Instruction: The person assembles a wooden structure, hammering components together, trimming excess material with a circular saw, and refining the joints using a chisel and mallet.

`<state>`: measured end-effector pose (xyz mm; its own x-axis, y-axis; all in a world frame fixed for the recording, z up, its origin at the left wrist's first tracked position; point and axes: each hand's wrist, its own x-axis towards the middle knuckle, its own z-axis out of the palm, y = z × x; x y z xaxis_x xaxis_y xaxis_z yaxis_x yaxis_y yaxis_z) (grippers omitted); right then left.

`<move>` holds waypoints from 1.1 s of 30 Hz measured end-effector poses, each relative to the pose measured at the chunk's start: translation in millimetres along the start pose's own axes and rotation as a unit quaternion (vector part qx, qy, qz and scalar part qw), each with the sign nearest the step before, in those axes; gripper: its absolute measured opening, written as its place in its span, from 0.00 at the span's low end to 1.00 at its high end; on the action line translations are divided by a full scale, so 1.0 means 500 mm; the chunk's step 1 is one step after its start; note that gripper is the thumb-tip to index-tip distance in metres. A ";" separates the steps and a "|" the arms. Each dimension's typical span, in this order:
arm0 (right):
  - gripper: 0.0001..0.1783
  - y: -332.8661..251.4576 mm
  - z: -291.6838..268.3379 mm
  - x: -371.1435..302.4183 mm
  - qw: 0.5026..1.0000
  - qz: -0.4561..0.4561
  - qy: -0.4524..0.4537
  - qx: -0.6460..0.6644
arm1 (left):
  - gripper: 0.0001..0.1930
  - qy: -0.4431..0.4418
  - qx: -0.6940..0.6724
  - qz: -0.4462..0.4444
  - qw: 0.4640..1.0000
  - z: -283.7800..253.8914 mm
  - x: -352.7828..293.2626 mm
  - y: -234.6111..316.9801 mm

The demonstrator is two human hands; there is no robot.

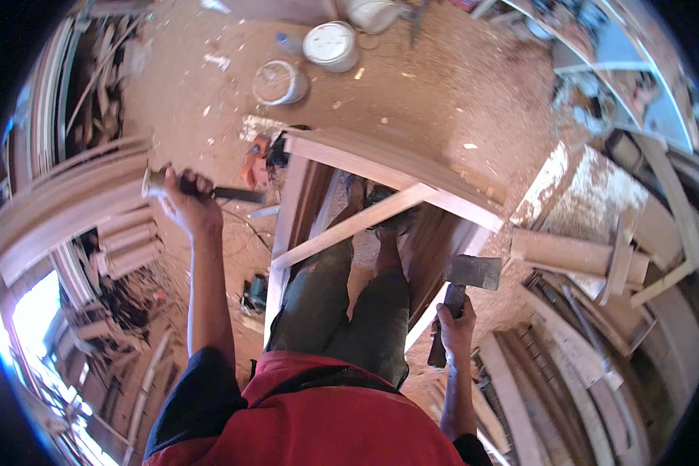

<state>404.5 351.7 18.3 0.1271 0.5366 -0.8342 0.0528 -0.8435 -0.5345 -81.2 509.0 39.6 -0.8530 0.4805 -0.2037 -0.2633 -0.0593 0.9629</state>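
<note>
My left hand (185, 203) is raised over the left side, its fingers wrapped round a chisel (239, 194). The chisel's pale, rounded handle end shows left of the fist, and its dark flat blade points right. Lower on the right, my right hand (457, 328) grips the dark handle of a hammer (474, 272) with a blocky metal head, held upward beside the frame. My legs stand inside a wooden frame (380, 159), which has a thick beam across its far end. A pale diagonal brace (349, 225) crosses the frame in front of my legs. Neither tool touches the wood.
An orange power tool (256, 161) lies by the frame's far left corner, and a green-black one (255, 293) on the left. White buckets (330, 46) stand ahead. Stacked boards (78, 202) line the left; planks (536, 373) and offcuts crowd the right. Sawdust covers the floor.
</note>
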 end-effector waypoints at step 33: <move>0.22 -0.728 0.849 0.140 0.743 -0.246 -0.244 -0.572 | 0.05 0.034 -0.189 -0.153 0.969 0.023 0.302 -0.238</move>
<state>-26.4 706.6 97.1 -0.5461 0.4956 -0.6754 0.8176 0.1398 -0.5585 -173.6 598.7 -103.8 -0.7327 0.4684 -0.4937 -0.6445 -0.2445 0.7245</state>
